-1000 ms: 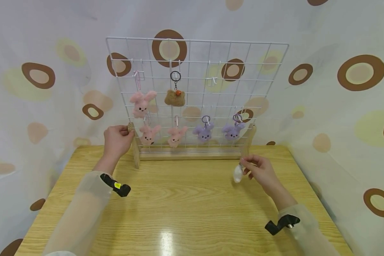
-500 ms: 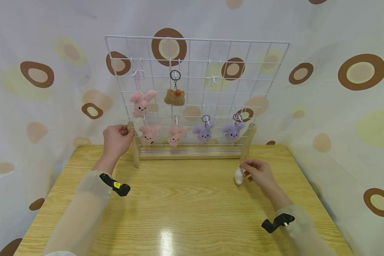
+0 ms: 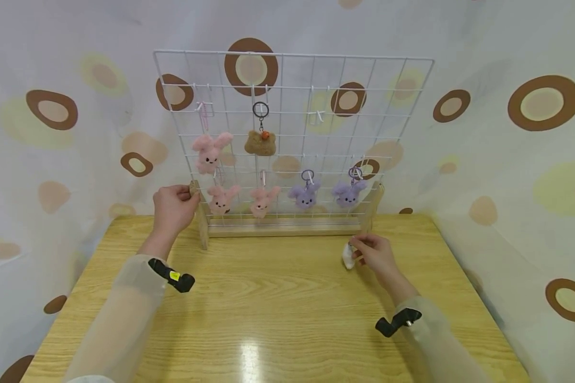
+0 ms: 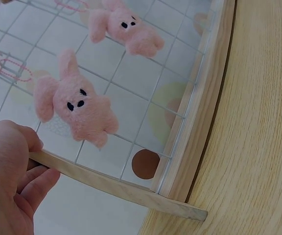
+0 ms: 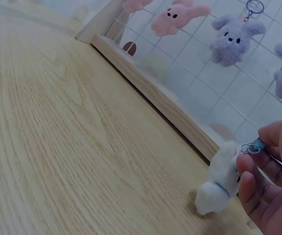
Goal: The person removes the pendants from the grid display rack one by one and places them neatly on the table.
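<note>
My left hand (image 3: 174, 213) pinches the upper end of the left wooden post (image 4: 116, 188) of a white wire grid rack (image 3: 292, 55). Below the rack's right side, my right hand (image 3: 376, 255) pinches a blue metal clasp (image 5: 254, 146) between thumb and forefinger. From that clasp dangles a white plush keychain (image 5: 217, 183) with a thin blue band round it, just over the tabletop; its face is turned out of sight. On the lower row hang pink bunny plush keychains (image 3: 222, 199) and purple ones (image 3: 305, 197).
Higher up are another pink bunny (image 3: 210, 154) and a brown plush keychain (image 3: 260, 143) with an orange bead. A bare white hook (image 3: 318, 117) sits at upper right. The rack's wooden base bar (image 3: 282, 230) runs along the back of the wooden table (image 3: 249, 298), before a patterned curtain (image 3: 498, 175).
My right hand has moved a little to the left with the white plush keychain. The left hand has kept its hold on the post. The head view has tilted slightly.
</note>
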Available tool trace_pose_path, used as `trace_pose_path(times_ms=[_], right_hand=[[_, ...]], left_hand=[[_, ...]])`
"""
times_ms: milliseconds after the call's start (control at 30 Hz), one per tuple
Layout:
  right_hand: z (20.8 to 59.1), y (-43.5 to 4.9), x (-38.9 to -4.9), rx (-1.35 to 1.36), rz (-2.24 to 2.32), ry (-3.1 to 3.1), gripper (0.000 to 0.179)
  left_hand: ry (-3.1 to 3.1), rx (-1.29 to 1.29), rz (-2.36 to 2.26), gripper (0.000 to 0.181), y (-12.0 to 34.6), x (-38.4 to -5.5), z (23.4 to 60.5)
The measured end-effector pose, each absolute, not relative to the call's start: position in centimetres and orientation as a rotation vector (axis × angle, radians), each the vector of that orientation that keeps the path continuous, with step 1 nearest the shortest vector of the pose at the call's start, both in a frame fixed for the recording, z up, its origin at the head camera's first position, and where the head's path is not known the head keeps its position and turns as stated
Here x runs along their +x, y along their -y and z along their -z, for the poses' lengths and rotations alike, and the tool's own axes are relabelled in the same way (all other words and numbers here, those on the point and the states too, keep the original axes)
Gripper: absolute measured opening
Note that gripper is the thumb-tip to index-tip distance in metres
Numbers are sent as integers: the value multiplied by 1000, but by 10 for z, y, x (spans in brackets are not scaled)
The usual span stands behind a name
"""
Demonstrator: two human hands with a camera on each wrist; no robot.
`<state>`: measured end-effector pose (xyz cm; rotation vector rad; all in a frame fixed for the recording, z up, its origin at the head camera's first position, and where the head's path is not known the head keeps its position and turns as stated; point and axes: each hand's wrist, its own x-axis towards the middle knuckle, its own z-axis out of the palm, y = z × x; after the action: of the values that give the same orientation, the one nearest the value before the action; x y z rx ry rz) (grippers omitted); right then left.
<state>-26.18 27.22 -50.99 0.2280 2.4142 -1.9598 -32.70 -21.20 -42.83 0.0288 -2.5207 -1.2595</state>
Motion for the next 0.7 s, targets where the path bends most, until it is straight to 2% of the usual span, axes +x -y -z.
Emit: trace_pose_path(times_ms=[233,700], right_hand=[[509,-263,-266,227,1935,-2406,35],[521,-267,-273,269,1878,-2479,33]], left_hand=[[2521,26,1265,33,212,-327,429],[2524,36,1254,34,212,-326,428]])
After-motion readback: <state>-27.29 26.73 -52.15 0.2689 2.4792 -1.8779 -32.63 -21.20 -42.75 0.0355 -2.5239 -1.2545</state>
